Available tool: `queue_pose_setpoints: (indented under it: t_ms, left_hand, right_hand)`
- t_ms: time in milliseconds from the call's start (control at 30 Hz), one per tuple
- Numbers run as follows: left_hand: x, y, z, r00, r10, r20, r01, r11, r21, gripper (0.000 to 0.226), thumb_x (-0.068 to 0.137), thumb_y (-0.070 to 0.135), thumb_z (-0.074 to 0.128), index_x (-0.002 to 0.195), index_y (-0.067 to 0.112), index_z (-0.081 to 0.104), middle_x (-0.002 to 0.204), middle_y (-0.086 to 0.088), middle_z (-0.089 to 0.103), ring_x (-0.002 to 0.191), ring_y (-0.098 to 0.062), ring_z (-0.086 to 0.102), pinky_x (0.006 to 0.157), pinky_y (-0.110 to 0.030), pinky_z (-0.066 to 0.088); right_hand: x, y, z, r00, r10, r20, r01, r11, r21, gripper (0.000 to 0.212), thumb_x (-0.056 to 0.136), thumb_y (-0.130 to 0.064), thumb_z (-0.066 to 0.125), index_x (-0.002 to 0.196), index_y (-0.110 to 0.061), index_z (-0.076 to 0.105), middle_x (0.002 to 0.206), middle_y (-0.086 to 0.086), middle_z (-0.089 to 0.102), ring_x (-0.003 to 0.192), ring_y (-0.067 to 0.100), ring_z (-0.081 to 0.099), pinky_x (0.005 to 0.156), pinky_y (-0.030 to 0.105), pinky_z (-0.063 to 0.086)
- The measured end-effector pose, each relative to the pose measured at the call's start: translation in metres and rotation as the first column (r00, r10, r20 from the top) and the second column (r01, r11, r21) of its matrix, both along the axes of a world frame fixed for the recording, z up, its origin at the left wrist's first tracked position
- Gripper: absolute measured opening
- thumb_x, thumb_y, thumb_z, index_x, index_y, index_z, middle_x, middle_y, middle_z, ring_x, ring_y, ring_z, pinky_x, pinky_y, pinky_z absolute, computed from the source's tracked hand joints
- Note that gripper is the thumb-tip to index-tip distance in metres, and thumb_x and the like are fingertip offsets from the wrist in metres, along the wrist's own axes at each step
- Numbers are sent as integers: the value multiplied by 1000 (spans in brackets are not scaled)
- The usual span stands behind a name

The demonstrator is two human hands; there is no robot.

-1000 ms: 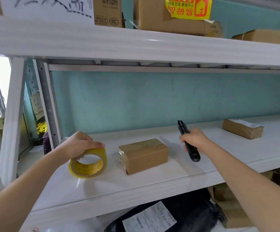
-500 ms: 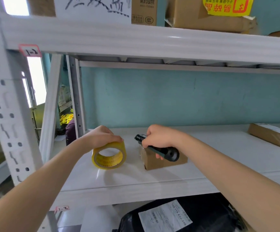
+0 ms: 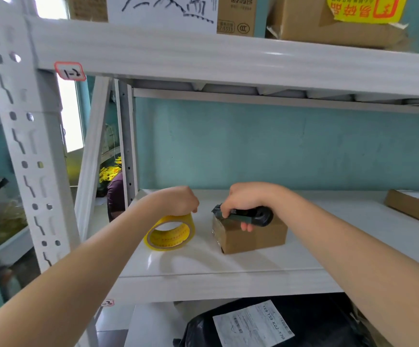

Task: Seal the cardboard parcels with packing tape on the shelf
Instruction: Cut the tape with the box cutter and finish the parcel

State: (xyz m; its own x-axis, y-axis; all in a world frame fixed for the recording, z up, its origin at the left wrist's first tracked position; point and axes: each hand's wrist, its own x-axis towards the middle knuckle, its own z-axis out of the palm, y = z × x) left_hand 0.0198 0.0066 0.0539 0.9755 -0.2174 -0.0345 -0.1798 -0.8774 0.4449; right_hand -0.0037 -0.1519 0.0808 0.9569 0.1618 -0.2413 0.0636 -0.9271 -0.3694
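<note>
A small cardboard parcel (image 3: 253, 236) with clear tape on its left end sits on the white shelf (image 3: 216, 266). My right hand (image 3: 247, 201) grips a black utility knife (image 3: 251, 216) lying across the parcel's top, its tip toward the parcel's left edge. To the left, a yellow roll of packing tape (image 3: 169, 234) stands on its edge on the shelf. My left hand (image 3: 178, 200) grips the roll from above. A second taped parcel (image 3: 413, 206) lies at the far right of the shelf.
An upper shelf beam (image 3: 228, 56) runs overhead with cardboard boxes (image 3: 328, 21) on it. A perforated white upright (image 3: 28, 146) stands at left. A black bag with a shipping label (image 3: 253, 324) lies below the shelf. The teal wall (image 3: 278, 146) closes the back.
My right hand has carried the knife leftward from right of the parcel onto its top. The view has swung left. My left hand stays on the tape roll.
</note>
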Motion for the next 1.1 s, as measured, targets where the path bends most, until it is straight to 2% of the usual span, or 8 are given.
queue_pose_setpoints:
  t_ms: [100, 233, 367, 633, 767, 867, 1000, 1100]
  left_hand:
    - [2, -6, 2, 1000, 26, -12, -24, 988, 151, 26, 93, 14, 47, 111, 7, 64, 101, -7, 61, 97, -24, 56, 66, -22, 45]
    - [12, -4, -7, 1000, 9, 21, -13, 983, 182, 28, 94, 24, 41, 99, 10, 65, 107, -9, 59, 97, -25, 54, 83, -30, 43]
    - [12, 0, -11, 992, 7, 129, -39, 967, 250, 25, 89, 40, 53, 98, 20, 66, 102, -3, 62, 89, -24, 54, 77, -30, 43]
    - [16, 2, -12, 990, 55, 127, -77, 980, 183, 13, 82, 38, 63, 82, 26, 67, 83, 3, 59, 83, -21, 54, 75, -29, 43]
    - [17, 8, -12, 991, 50, 121, -67, 988, 141, 13, 84, 25, 60, 86, 15, 69, 84, -1, 59, 82, -22, 53, 77, -31, 49]
    - [12, 26, -10, 984, 116, 136, -117, 993, -4, 19, 86, 16, 57, 94, 5, 70, 83, -4, 58, 76, -20, 51, 63, -25, 43]
    - [-1, 38, -10, 974, 153, 164, -113, 966, -232, 13, 86, 19, 62, 87, 11, 72, 75, 4, 57, 67, -10, 51, 55, -16, 39]
    - [-9, 34, -13, 961, 135, 241, -58, 952, -302, 11, 87, 19, 62, 81, 15, 71, 73, 12, 56, 66, -4, 51, 57, -12, 38]
  right_hand:
    - [1, 1, 3, 1000, -7, -14, 7, 1000, -10, 22, 86, -18, 55, 76, 1, 54, 42, 8, 61, 33, 17, 57, 42, 18, 48]
    - [1, 2, 5, 999, -2, -41, 2, 1000, -9, 23, 87, -18, 55, 75, 2, 53, 40, 8, 61, 31, 17, 57, 37, 14, 44]
    - [4, 4, 4, 998, 13, -54, -14, 1000, -18, 23, 87, -17, 54, 73, 2, 51, 41, 10, 61, 32, 18, 57, 38, 15, 44]
    - [-1, -1, 3, 995, 54, -88, -55, 998, -17, 23, 85, -12, 55, 69, 3, 50, 37, 11, 57, 30, 20, 56, 38, 16, 45]
    - [-3, -4, 6, 971, 133, -199, -152, 985, -86, 21, 84, -13, 58, 87, 8, 56, 46, 17, 61, 33, 20, 58, 37, 18, 46]
    - [-4, -3, 3, 953, 163, -257, -192, 977, -92, 31, 83, -12, 61, 103, 11, 57, 64, 24, 60, 37, 21, 59, 38, 21, 47]
    - [1, -9, 7, 976, 147, -162, -137, 988, 73, 33, 86, -15, 58, 107, 10, 54, 57, 18, 61, 36, 19, 59, 38, 20, 46]
    - [12, -25, 14, 999, -37, 35, 21, 920, 392, 17, 86, -15, 60, 91, 0, 54, 55, 15, 62, 36, 19, 60, 38, 20, 47]
